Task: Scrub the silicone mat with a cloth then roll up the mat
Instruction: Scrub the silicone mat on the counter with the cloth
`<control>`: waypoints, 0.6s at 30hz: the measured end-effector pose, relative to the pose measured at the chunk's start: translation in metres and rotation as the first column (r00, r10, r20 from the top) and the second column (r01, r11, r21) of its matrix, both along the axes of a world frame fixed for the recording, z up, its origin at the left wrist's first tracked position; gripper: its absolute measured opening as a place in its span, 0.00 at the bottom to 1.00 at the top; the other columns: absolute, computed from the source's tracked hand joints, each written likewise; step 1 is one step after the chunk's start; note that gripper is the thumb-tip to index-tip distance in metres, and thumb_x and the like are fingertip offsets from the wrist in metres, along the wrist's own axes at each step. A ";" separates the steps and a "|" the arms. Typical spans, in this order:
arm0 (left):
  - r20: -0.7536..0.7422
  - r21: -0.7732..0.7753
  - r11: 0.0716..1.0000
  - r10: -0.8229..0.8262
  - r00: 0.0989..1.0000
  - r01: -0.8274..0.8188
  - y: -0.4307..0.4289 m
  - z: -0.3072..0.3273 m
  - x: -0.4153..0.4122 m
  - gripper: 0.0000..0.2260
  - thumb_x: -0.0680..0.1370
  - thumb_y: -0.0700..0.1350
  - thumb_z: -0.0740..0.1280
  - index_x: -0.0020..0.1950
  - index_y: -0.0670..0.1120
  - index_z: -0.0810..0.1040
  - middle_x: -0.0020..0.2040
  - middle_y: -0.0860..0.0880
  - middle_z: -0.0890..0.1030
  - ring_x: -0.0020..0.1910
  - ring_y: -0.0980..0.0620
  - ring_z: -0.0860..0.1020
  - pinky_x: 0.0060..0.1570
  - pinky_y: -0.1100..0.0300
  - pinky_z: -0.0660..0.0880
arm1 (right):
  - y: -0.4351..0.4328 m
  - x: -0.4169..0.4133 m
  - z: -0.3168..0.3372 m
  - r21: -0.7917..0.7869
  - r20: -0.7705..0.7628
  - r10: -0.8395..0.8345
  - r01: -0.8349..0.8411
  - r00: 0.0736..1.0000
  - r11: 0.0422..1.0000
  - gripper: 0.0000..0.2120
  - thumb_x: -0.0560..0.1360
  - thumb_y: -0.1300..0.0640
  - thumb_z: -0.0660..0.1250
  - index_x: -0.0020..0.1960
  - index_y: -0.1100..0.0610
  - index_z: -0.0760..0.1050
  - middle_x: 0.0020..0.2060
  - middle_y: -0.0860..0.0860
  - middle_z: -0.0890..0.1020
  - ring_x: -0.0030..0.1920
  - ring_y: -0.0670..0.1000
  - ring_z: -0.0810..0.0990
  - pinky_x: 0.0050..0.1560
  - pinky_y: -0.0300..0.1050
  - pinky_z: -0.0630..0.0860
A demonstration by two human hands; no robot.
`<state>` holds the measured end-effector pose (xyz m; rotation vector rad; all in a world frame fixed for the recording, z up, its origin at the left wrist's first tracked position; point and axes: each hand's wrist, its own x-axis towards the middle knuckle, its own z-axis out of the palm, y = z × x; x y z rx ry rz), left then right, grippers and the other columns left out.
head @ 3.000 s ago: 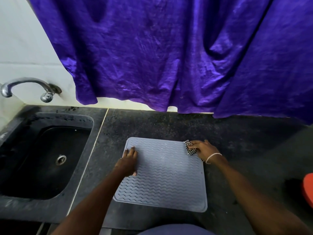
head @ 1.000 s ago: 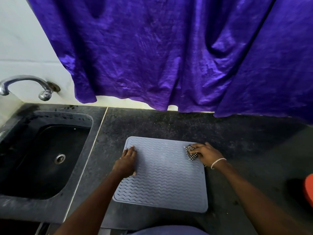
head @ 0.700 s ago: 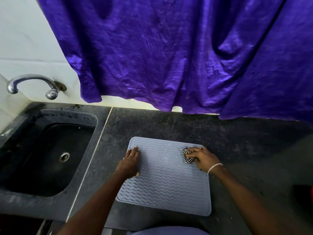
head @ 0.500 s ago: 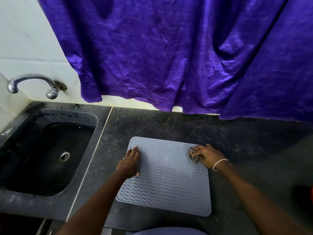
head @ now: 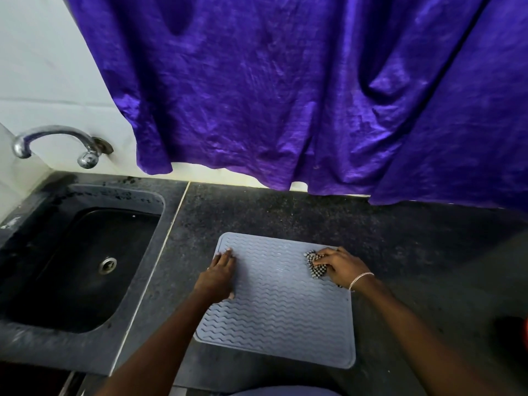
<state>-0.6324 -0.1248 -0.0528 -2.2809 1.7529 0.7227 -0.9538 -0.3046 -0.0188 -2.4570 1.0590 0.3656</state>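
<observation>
Right grip (head: 341, 268) clutches the cloth (head: 315, 267); left grip (head: 218, 275), flat and empty, pins the mat (head: 280, 310). Limp, tacky silicone likely: lift the edge nearest the left grip.

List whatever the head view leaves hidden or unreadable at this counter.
Head view, the cloth: mostly covered by the right hand, full size unknown.
Head view, the mat: patch under the left hand hidden.
Head view, the red object: cut off by the right edge, unidentifiable.
Head view, the back wall: mostly hidden behind the purple curtain.
</observation>
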 end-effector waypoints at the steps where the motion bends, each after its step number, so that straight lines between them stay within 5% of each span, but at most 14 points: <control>1: 0.002 0.001 1.000 -0.001 1.000 0.001 0.000 0.000 0.000 0.50 0.73 0.45 0.75 0.82 0.44 0.42 0.82 0.46 0.38 0.81 0.43 0.42 0.76 0.45 0.62 | -0.001 0.001 0.002 -0.002 -0.015 0.002 -0.002 1.000 1.000 0.21 0.78 0.57 0.64 0.67 0.39 0.77 0.72 0.38 0.70 0.69 0.49 0.69 0.67 0.45 0.72; 12: -0.008 0.007 1.000 0.011 1.000 -0.011 0.000 0.001 0.000 0.50 0.73 0.44 0.75 0.82 0.45 0.42 0.82 0.47 0.37 0.81 0.44 0.42 0.74 0.42 0.64 | 0.027 0.025 -0.012 -0.042 0.090 -0.001 0.005 0.996 0.999 0.25 0.79 0.61 0.60 0.71 0.39 0.72 0.74 0.38 0.67 0.68 0.53 0.68 0.69 0.48 0.70; 18: 0.007 0.001 1.000 -0.014 1.000 0.014 0.000 0.001 0.001 0.50 0.72 0.46 0.76 0.82 0.44 0.44 0.82 0.47 0.38 0.81 0.44 0.42 0.73 0.41 0.65 | 0.013 0.010 -0.005 -0.035 0.000 -0.002 0.002 1.000 0.999 0.23 0.77 0.57 0.64 0.69 0.40 0.74 0.73 0.39 0.70 0.68 0.53 0.69 0.66 0.50 0.74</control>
